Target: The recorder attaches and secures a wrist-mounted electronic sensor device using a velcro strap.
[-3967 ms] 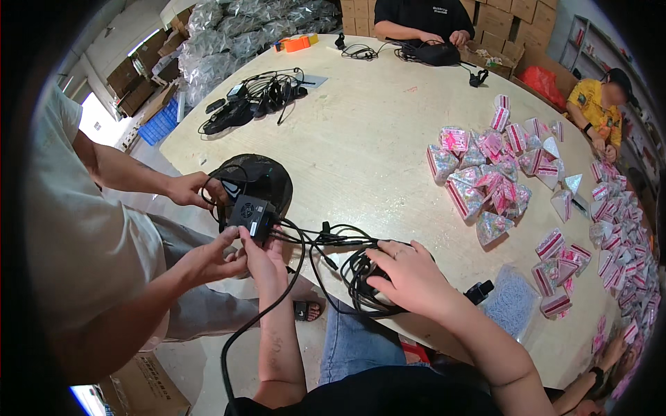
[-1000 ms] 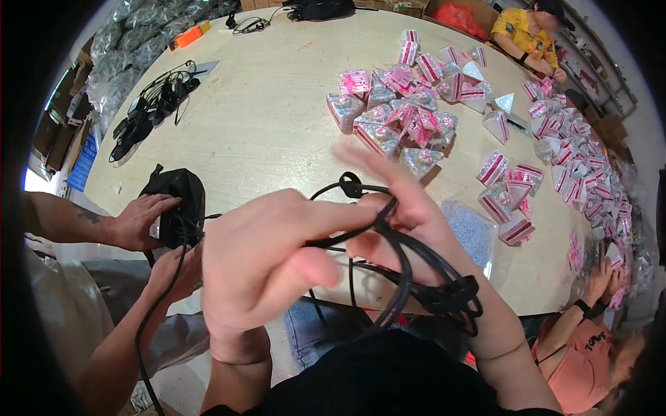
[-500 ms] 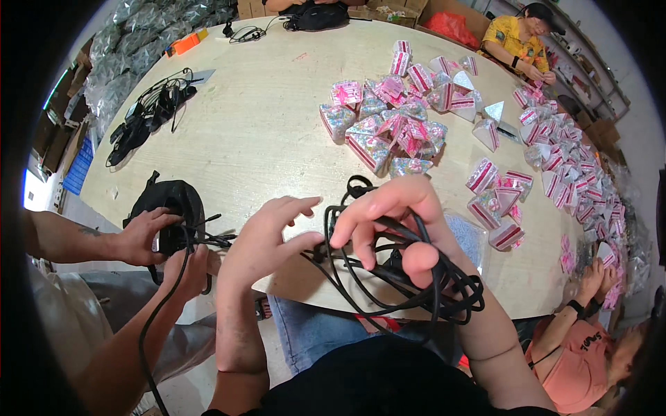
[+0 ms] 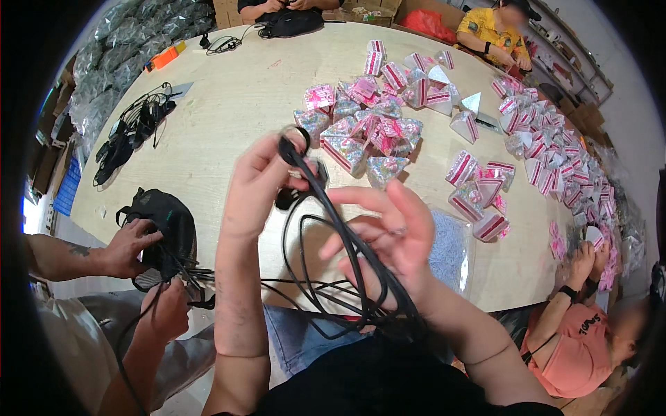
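Observation:
A long black cable point(image 4: 326, 197), doubled into loose loops, stretches in front of me between both hands. My left hand point(image 4: 260, 180) is closed on its far end, where a small loop sticks up past the fingers. A small dark piece, perhaps a plug, hangs just below those fingers; its kind is unclear. My right hand point(image 4: 392, 239) has its fingers spread, with the cable strands running across the palm and in front of the wrist. Lower loops of cable hang over the table's near edge above my lap.
Shiny triangular packages point(image 4: 347, 149) with pink bows lie piled mid-table, with many more along the right. A clear bag of pale-blue filling point(image 4: 447, 249) lies beside my right arm. Left, a co-worker handles a black pouch point(image 4: 163, 225); black cables point(image 4: 132, 132) lie beyond. Other people sit around the table.
My left hand has moved up and away and now grips the cable's end. The tangled cable is drawn out longer, and my right hand's curled fingers have spread. The neighbour's pouch has shifted slightly.

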Motion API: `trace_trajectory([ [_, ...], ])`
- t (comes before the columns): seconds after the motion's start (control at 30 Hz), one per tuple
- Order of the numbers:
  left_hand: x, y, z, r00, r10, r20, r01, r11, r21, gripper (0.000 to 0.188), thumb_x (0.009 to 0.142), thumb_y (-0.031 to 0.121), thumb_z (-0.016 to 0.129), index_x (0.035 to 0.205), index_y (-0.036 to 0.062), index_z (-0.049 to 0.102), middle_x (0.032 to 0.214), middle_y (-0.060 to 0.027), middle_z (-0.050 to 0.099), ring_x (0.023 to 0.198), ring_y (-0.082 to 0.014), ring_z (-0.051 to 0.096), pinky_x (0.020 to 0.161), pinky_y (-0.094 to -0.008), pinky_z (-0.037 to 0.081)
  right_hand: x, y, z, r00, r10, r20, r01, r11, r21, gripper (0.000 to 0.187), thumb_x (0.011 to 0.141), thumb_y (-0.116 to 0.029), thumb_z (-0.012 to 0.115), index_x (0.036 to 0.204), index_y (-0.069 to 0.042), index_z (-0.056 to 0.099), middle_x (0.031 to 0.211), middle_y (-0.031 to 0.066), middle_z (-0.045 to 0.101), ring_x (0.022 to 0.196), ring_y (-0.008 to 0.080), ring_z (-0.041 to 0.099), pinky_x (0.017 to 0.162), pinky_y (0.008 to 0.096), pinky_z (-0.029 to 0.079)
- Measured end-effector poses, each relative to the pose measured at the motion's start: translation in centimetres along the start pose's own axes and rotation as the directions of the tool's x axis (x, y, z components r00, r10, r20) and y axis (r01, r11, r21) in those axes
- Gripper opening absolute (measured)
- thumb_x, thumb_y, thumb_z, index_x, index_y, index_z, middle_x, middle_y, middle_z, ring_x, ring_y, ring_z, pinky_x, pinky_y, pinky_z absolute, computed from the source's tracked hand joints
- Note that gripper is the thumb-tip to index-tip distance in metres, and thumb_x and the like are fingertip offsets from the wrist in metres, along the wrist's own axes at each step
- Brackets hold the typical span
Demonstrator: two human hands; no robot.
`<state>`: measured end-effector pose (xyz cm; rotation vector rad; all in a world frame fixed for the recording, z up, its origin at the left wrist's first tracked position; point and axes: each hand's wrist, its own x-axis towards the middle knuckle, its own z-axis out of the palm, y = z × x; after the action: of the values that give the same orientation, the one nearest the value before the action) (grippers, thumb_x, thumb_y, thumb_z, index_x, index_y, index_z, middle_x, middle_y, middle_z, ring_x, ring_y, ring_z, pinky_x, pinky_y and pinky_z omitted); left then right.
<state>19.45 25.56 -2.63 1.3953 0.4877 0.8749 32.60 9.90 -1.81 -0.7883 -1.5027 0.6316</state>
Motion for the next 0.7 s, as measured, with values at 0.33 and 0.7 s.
trace_trajectory([
  [0.33, 3.7, 6.9, -1.9, 0.845, 0.492, -0.210, -0.493, 0.868, 0.053, 0.037, 0.099, 0.032, 0.048, 0.115, -0.0011, 0.055, 0.097, -0.0112, 0.065, 0.093, -0.0198, 0.065, 0.079, -0.0292, 0.051, -5.0, 0.4, -1.8, 0.977, 0.211, -0.027, -0.156, 0.621, -0.768, 0.028, 0.080, -0.009, 0.067, 0.107, -0.010, 0.060, 0.078, 0.0105, 0.053, 0.057, 0.0261, 0.059, 0.046, 0.0352, 0.045],
  [0.7, 3.6, 12.8, 4.3, 0.888, 0.421, 0.186, -0.381, 0.899, -0.217, 0.042, 0.100, 0.041, 0.039, 0.114, 0.0046, 0.056, 0.103, -0.0081, 0.065, 0.105, -0.0191, 0.062, 0.085, -0.0275, 0.051, 0.0, 1.4, -1.8, 0.840, 0.533, 0.101, -0.498, 0.831, -0.248, 0.050, 0.091, 0.006, 0.045, 0.139, -0.008, 0.042, 0.113, 0.0124, 0.057, 0.102, 0.0189, 0.059, 0.092, 0.0281, 0.045],
])
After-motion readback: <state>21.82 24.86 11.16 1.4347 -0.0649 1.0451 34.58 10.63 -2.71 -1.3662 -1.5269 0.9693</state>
